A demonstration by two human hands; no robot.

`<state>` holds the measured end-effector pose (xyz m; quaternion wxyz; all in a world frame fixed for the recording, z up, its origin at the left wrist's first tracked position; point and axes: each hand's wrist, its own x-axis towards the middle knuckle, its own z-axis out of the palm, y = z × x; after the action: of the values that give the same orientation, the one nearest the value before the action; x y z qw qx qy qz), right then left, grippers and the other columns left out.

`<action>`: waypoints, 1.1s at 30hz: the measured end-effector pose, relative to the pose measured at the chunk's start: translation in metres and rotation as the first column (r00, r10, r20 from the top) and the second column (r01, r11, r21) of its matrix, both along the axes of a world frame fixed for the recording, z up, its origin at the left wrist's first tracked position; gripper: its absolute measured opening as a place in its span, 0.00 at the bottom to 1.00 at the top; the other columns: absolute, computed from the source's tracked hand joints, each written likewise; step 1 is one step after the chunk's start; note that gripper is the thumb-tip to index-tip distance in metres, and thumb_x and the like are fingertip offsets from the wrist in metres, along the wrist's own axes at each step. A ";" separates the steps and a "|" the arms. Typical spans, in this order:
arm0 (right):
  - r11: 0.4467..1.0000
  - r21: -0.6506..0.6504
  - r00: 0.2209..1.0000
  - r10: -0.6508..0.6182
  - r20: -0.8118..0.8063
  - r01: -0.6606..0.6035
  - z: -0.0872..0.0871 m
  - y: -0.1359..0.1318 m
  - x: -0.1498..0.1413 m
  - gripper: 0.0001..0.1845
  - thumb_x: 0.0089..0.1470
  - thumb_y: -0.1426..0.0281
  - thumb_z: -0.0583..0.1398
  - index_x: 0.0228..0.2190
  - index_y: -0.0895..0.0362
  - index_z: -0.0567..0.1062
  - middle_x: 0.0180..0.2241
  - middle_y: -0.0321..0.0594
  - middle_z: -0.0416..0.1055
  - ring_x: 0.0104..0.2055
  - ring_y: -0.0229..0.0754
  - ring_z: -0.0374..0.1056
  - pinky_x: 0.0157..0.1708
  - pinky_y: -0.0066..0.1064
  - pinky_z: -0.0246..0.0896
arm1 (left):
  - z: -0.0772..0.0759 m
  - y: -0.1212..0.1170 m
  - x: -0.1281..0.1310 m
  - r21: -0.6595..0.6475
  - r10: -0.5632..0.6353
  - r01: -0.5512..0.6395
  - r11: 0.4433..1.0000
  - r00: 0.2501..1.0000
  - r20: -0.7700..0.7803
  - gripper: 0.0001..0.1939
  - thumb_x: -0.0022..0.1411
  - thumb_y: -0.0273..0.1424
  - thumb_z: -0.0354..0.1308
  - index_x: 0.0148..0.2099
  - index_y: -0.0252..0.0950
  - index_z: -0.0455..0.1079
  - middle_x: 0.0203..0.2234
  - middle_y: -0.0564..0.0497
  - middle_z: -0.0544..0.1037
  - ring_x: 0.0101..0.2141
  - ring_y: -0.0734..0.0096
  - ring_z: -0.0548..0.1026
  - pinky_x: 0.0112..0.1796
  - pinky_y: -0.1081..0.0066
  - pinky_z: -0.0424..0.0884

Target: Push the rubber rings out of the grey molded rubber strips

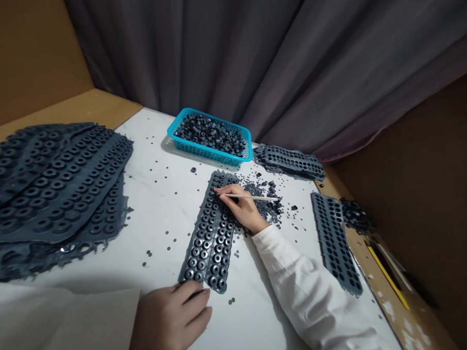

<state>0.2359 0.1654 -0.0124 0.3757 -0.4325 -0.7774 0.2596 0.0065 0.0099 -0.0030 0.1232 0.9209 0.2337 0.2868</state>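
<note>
A dark grey moulded rubber sheet (209, 236) with rows of round, ring-like parts lies lengthwise in front of me on the white tabletop (147, 274). At its near end, my left hand (177, 314) is closed with curled fingers on the edge. My right hand (242, 204) pinches a thin pale stick (251, 197) over the far part of the sheet; the fingertips touch the rows there, and what the stick's tip meets is hidden. Just right of that hand lies a pile of small dark discs and bits (269, 197).
A blue basket (209, 156) full of small dark rubber parts stands at the back. Stacked moulded sheets (63, 183) fill the left. Sheets with punched holes (296, 164) lie back right, another holed sheet (337, 241) nearer. A yellow tool (387, 274) lies beyond the right edge.
</note>
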 end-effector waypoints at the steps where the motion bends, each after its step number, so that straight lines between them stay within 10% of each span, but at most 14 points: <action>1: 1.000 0.010 1.000 0.005 0.000 -0.005 0.000 0.000 0.000 0.10 0.61 0.63 0.56 0.34 0.55 0.73 0.40 0.44 0.76 0.44 0.44 0.70 0.45 0.41 0.65 | 0.001 0.001 0.000 -0.004 -0.005 0.005 1.000 1.000 -0.007 0.37 0.71 0.40 0.21 0.42 0.34 0.73 0.41 0.47 0.77 0.38 0.61 0.73 0.31 0.67 0.70; 19: 0.940 0.342 0.932 -0.126 0.339 0.003 -0.003 0.030 0.003 0.13 0.64 0.68 0.50 0.39 0.56 0.74 0.41 0.45 0.76 0.40 0.46 0.68 0.42 0.39 0.63 | -0.008 -0.001 0.004 0.042 0.027 -0.029 0.999 0.998 0.056 0.36 0.71 0.39 0.22 0.40 0.35 0.73 0.39 0.48 0.79 0.37 0.61 0.75 0.29 0.66 0.70; 24: 0.942 0.307 0.957 -0.207 0.205 0.138 0.009 0.018 0.010 0.10 0.62 0.66 0.53 0.38 0.55 0.73 0.38 0.43 0.76 0.40 0.45 0.70 0.41 0.36 0.65 | -0.012 0.001 0.007 -0.110 0.065 -0.043 0.993 0.977 0.205 0.16 0.65 0.40 0.46 0.35 0.39 0.73 0.30 0.50 0.78 0.31 0.64 0.74 0.24 0.70 0.68; 28: 0.936 0.253 0.951 -0.283 0.122 0.246 0.023 0.002 0.023 0.09 0.62 0.65 0.54 0.37 0.54 0.73 0.35 0.41 0.76 0.38 0.44 0.71 0.39 0.34 0.64 | 0.017 0.044 0.002 -0.407 0.062 0.032 0.913 0.974 0.218 0.10 0.58 0.27 0.53 0.42 0.41 0.72 0.34 0.52 0.78 0.34 0.69 0.74 0.33 0.73 0.71; 33: 0.922 0.179 0.937 -0.349 0.004 0.343 0.026 -0.009 0.037 0.10 0.60 0.64 0.55 0.34 0.55 0.73 0.30 0.39 0.74 0.34 0.42 0.70 0.36 0.33 0.63 | 0.024 0.131 0.008 -0.392 0.322 -0.308 0.867 0.946 -0.032 0.09 0.60 0.29 0.54 0.42 0.35 0.72 0.35 0.48 0.75 0.36 0.65 0.73 0.38 0.65 0.70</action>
<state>0.2727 0.1567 0.0140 0.4382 -0.5327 -0.7153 0.1119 0.0148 0.1409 0.0205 0.2602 0.8219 0.4312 0.2663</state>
